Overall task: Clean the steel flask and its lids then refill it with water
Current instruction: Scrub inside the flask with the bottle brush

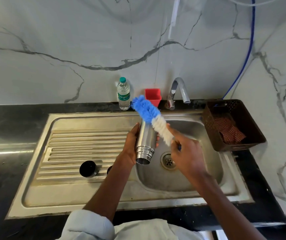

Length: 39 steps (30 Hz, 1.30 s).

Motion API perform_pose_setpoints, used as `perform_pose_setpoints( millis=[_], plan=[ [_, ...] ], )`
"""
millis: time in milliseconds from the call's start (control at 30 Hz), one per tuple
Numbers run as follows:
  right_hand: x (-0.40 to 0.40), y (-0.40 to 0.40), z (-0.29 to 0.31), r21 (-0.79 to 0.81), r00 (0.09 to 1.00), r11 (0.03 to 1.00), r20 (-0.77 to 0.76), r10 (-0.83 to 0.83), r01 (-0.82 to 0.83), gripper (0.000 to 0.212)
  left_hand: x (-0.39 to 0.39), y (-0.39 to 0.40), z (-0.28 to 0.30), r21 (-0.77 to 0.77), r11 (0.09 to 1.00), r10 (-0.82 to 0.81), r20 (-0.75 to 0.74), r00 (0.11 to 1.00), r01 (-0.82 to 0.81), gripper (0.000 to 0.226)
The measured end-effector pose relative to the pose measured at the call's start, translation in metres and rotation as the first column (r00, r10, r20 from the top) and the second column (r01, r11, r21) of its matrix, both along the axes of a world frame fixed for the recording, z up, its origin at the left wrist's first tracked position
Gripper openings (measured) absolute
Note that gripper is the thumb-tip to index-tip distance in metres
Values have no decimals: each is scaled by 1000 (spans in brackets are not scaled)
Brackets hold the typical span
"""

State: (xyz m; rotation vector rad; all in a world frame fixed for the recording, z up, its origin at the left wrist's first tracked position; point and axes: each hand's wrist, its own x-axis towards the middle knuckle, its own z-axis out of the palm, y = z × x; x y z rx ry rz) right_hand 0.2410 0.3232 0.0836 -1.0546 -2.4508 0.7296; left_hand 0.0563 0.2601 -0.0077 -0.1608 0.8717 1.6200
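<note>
My left hand grips the steel flask round its body, over the sink bowl, with its open mouth tilted toward me. My right hand holds the handle of a bottle brush with blue and white bristles. The brush lies across the far side of the flask, outside it, bristle end pointing up and left. A black lid stands on the ribbed drainboard. A second dark lid shows partly behind my left forearm.
A steel tap stands behind the bowl, with no water running. A plastic water bottle and a red cup sit on the black counter by the wall. A brown basket holding a checked cloth stands at the right.
</note>
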Motion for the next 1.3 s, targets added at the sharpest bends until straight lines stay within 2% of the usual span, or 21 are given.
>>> perform_pose_setpoints(
  millis=[100,167,300,400,467,500,533,633,667,767,800,833,867,900,967,1000,1100,1133,1167,1233,1300],
  plan=[
    [23,-8,-7,36,987,986,-5,162,-162,64,-11,-8,2,-16,1000,11,-25,1000,-11,51],
    [39,-8,-13,53,964,964,-27,263,-261,60,-15,-14,-4,-29,999,24,-67,997,-26,54],
    [32,12,-23,-13,995,995,8,96,-96,64,-12,-9,0,-5,1000,-16,-51,999,16,54],
    [31,3,-19,-16,987,987,-22,160,-160,64,-7,-12,6,-1,999,-34,15,999,34,47],
    [42,-3,-18,14,942,945,-81,325,-325,63,-9,-21,4,82,997,3,46,999,-7,48],
    [45,1,-18,42,926,929,-80,370,-368,62,-13,-28,4,235,972,-45,77,996,26,52],
    [47,8,-19,58,930,932,-65,362,-358,62,-16,-32,4,290,955,-96,121,988,57,57],
    [44,31,-17,30,990,990,-2,140,-140,63,-25,-30,9,210,946,-284,182,941,245,69],
    [44,32,-17,13,989,989,2,146,-146,63,-21,-30,16,206,943,-301,198,933,261,68],
    [52,20,-16,25,918,918,-42,396,-395,60,-12,-30,18,60,991,-126,193,973,117,45],
    [55,19,-18,40,897,898,-47,440,-439,60,-13,-32,16,-7,998,-62,170,983,65,46],
    [58,21,-22,67,899,899,-39,437,-434,61,-15,-31,14,-24,997,-67,160,985,71,51],
    [57,26,-26,75,926,924,-24,377,-375,63,-17,-29,12,8,989,-148,143,979,148,62],
    [56,33,-29,62,965,963,-13,264,-262,66,-18,-28,16,53,967,-254,110,961,249,75],
    [53,39,-34,11,996,996,-4,87,-86,69,-20,-24,18,92,927,-373,106,922,365,86],
    [53,36,-34,5,995,995,-7,99,-99,68,-20,-23,17,107,916,-397,118,910,386,89],
    [61,16,-28,16,937,937,-16,349,-349,62,-18,-28,14,133,952,-294,152,944,275,85],
    [62,17,-30,37,932,931,1,363,-363,60,-19,-26,13,113,958,-278,122,953,265,80],
    [60,24,-33,64,948,946,36,316,-317,58,-18,-24,13,88,951,-305,85,949,298,80],
    [47,40,-35,77,994,993,57,90,-94,59,-19,-17,14,68,930,-365,45,930,362,79],
    [40,45,-35,46,999,998,33,30,-31,59,-20,-15,12,65,925,-378,39,925,375,79]
  ],
)
